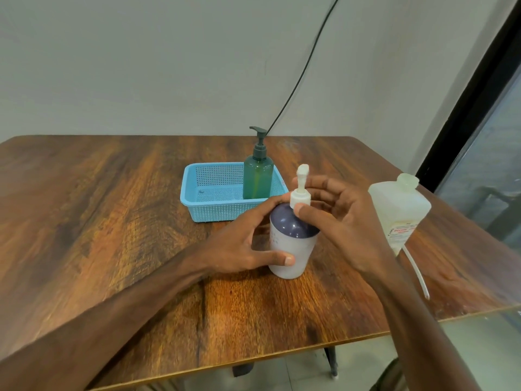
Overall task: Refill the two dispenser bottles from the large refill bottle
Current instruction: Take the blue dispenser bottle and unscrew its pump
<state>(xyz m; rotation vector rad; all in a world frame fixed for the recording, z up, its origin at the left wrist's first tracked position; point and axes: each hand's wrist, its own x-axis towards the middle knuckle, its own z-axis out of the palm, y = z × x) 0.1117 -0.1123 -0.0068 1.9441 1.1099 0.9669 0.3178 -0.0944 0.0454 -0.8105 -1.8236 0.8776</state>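
Left hand [242, 244] is wrapped round purple-white pump bottle [293, 246]; white pump collar [300, 197] is pinched by right hand [346, 221]. Bottle best kept planted on surface [112, 221], collar twisted squarely.

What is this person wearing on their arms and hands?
Nothing that shows. The left hand and right hand are bare, with no gloves, rings, watch or bracelets in view, and no sleeves reach into the picture.
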